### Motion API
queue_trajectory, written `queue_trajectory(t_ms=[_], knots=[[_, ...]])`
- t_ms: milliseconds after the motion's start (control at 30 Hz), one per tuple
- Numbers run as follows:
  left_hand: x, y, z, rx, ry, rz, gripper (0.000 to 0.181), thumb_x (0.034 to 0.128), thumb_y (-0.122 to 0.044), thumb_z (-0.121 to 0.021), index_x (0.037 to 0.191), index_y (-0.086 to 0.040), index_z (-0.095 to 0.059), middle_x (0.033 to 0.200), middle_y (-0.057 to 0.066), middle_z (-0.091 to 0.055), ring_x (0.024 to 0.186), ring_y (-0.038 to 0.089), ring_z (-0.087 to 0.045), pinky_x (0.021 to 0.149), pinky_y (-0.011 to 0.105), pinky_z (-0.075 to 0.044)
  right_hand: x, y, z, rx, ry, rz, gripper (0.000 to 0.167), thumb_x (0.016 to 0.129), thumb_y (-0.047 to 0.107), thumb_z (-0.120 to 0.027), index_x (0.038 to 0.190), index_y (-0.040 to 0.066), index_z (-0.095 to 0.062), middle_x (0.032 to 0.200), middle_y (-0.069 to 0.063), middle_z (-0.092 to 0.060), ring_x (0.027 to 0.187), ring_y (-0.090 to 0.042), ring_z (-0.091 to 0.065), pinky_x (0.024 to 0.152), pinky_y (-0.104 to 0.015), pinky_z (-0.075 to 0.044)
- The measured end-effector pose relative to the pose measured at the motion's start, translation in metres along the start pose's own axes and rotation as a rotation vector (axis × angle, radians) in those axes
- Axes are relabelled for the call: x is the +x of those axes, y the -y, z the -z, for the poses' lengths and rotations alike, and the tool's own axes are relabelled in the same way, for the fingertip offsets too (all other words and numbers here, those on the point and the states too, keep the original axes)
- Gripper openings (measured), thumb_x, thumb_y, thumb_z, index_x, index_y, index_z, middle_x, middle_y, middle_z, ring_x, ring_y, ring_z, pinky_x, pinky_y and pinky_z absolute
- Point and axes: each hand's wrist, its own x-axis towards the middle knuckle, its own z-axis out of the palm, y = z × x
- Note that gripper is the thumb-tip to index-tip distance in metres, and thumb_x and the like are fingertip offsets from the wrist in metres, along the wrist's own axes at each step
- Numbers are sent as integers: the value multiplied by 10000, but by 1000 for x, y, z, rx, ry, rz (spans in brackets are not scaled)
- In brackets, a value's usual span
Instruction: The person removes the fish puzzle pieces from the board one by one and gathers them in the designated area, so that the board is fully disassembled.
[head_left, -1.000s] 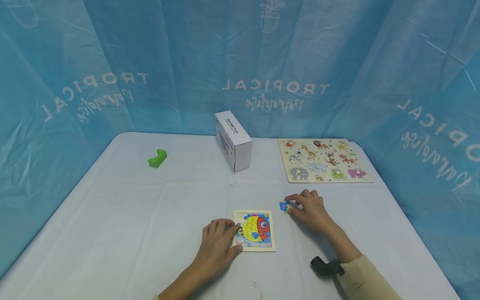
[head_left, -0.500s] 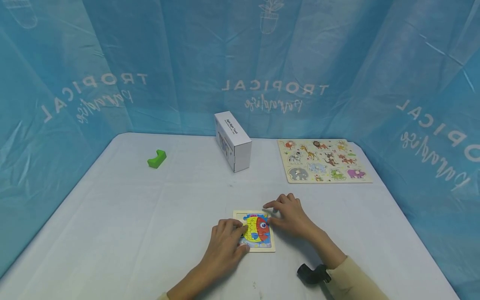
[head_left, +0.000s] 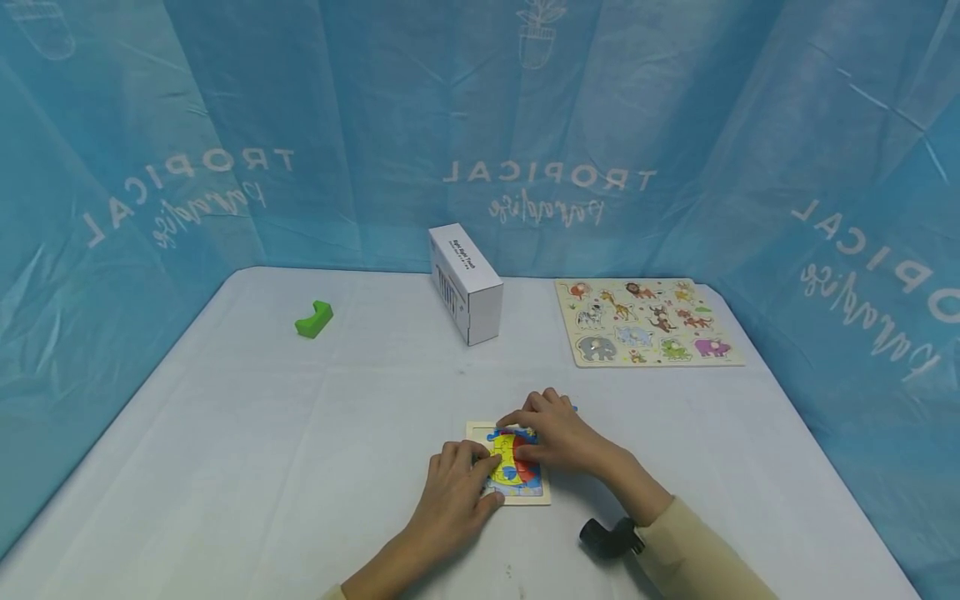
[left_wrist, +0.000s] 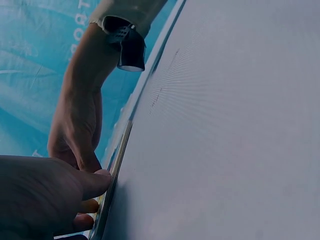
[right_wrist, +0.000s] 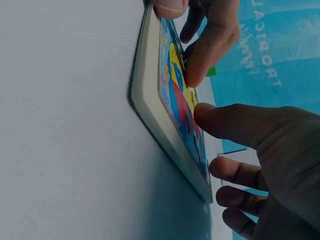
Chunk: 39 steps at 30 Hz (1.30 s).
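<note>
Left grip and right grip both rest part-open on my framed jigsaw puzzle, which lies flat on the white surface before me. At left, my thumb touches the frame's near edge and my index finger lies on the yellow area. At right, my thumb touches the picture near its red part, the fingers curving over the far side; I see nothing pinched between them. Just beyond my right grip shows a blue fragment, partly hidden.
</note>
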Motion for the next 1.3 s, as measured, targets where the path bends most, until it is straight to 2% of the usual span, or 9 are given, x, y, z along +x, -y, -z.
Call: queue_trajectory(t_ms=[267, 600, 933, 1300], knots=[[0, -1, 0, 3, 22, 11, 438, 851, -315, -658, 1238, -112, -620, 1187, 24, -506, 1101, 202, -406, 921, 431, -346, 7, -3, 2, -35, 67, 78, 362, 835, 291, -689, 1188, 353, -633, 964, 56, -530, 891, -113, -361, 769, -301, -294], [0, -3, 2, 6, 44, 14, 434, 867, -311, -637, 1246, -101, -612, 1204, 31, -494, 1094, 203, -396, 929, 446, -343, 16, -1, 10, -89, 178, 96, 363, 848, 314, -671, 1195, 405, -617, 1006, 54, -539, 917, -126, -371, 769, -295, -307], [0, -3, 1, 20, 54, 20, 437, 867, -313, -638, 1247, -100, -611, 1197, 27, -490, 1104, 204, -390, 940, 456, -336, 18, 1, 13, -124, 201, 118, 361, 840, 306, -687, 1187, 383, -628, 996, 39, -550, 907, -132, -365, 764, -292, -302], [-2, -2, 0, 44, 11, -12, 435, 865, -321, -643, 1242, -107, -615, 1197, 26, -498, 1118, 210, -402, 933, 450, -335, 19, 4, 13, -138, 175, 116, 326, 838, 244, -681, 1141, 355, -636, 1017, 29, -572, 920, -156, -394, 772, -322, -327]])
